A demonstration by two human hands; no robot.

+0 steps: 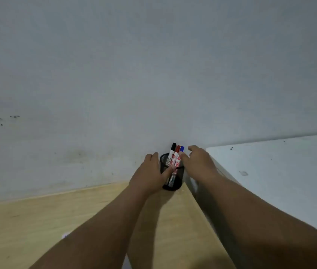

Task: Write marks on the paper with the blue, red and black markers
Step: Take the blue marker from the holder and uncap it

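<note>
Left hand point(150, 171) grasps the mesh cup point(172, 183) (three markers inside); right hand point(198, 162) grip released.

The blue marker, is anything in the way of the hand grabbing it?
Nothing visible blocks it. The blue marker stands in the black mesh cup beside the red marker, cap up. The right hand is right at it, fingers by its cap. The left hand holds the cup's other side.

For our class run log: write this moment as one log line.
stage: fetching markers | left hand: holding mesh cup | right hand: at blue marker | markers: all in cup
</note>
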